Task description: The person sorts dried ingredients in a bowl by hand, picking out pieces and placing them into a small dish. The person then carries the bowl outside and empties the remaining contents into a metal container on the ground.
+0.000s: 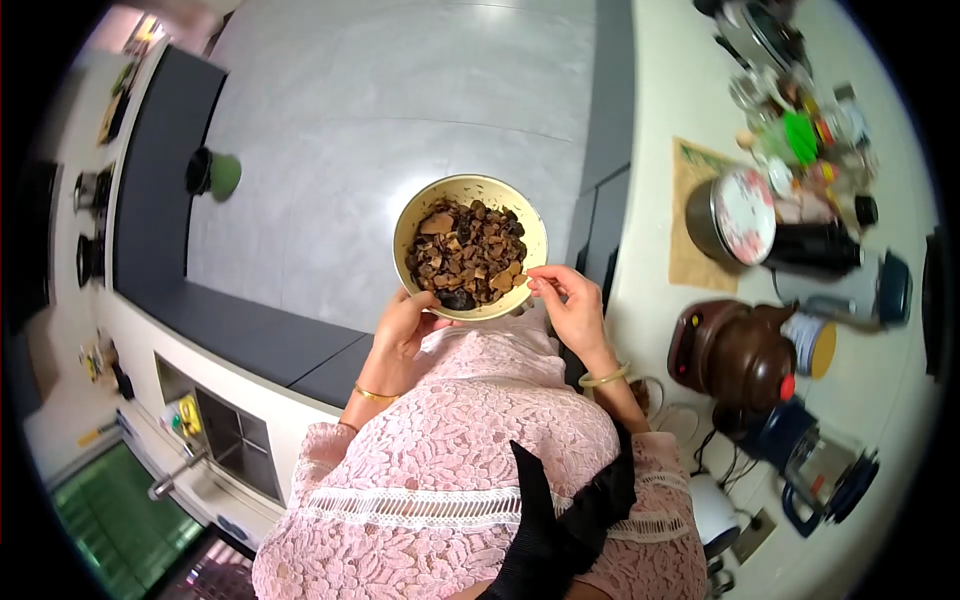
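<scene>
A round cream-coloured bowl (pixel 405 225) is held up in front of the body, over the grey floor. Brown and dark chopped pieces (pixel 470 250) fill much of it. My left hand (pixel 403 325) grips the bowl's lower left rim, thumb on the inside edge. At the lower right rim is my right hand (pixel 568 305), its thumb and fingertips pinched together; what lies between them, if anything, is too small to make out.
On the right counter (pixel 655 200) stand a pot with a floral lid (pixel 744 215), a brown kettle (pixel 750 350), a glass jug (pixel 815 470) and several bottles. A sink (pixel 235 435) lies at the lower left. A green-and-black bin (pixel 224 176) stands on the floor.
</scene>
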A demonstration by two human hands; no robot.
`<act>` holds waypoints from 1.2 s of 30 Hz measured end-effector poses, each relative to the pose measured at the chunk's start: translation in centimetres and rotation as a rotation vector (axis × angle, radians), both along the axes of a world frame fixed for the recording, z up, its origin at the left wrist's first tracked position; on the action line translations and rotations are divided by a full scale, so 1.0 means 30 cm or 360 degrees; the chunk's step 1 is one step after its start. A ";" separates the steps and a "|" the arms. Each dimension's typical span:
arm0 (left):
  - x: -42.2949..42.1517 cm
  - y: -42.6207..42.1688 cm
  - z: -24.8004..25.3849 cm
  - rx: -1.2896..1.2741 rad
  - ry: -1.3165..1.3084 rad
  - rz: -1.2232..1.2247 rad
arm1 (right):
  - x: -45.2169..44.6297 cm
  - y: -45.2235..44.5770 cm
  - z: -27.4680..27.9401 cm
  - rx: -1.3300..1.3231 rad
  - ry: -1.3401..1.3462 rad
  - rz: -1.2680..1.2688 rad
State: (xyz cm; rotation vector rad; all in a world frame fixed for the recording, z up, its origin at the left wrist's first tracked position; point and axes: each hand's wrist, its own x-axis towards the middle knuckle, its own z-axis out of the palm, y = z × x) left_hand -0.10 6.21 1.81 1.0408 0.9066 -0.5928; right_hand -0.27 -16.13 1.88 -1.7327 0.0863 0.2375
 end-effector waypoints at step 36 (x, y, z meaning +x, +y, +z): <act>0.299 0.258 0.162 0.0292 0.0168 0.0515 | 0.651 0.443 0.111 -0.0175 0.0131 0.0856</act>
